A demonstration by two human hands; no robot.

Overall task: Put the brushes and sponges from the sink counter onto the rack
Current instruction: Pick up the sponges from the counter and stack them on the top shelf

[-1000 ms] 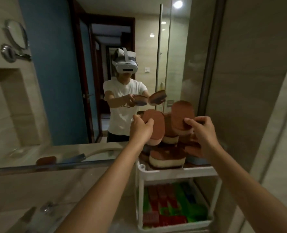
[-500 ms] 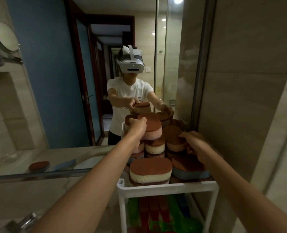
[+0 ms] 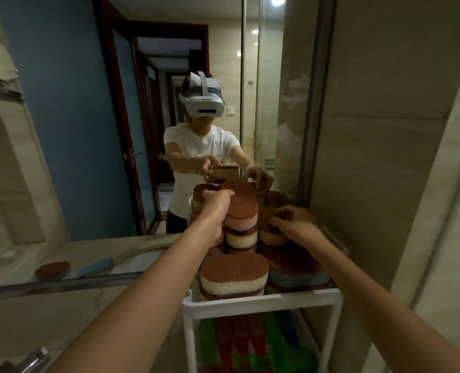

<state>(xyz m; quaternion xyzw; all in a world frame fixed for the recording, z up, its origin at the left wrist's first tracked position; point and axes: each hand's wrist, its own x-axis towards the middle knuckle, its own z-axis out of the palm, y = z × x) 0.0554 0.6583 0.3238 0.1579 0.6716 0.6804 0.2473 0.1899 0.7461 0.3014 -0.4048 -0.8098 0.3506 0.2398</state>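
A white rack [image 3: 261,301] stands against the mirror, its top shelf piled with brown-topped sponges. My left hand [image 3: 214,211] grips a pink sponge with a brown pad [image 3: 241,208] and holds it on top of a rear stack. My right hand [image 3: 293,220] presses a brown-topped sponge [image 3: 273,235] onto the neighbouring stack at the right. A cream sponge [image 3: 234,274] sits at the shelf's front, and a blue-bodied sponge [image 3: 298,275] lies to its right.
The mirror reflects a person with a headset, a blue wall and a doorway. A glass ledge [image 3: 61,281] runs along the mirror at left, with a brown sponge [image 3: 52,268] reflected above it. Colourful brushes [image 3: 250,343] fill the rack's lower shelf. A chrome tap [image 3: 32,360] shows at the bottom left.
Both hands came down from chest height with a sponge each and set them on the rear stacks of the rack's top shelf. The view moved closer to the rack.
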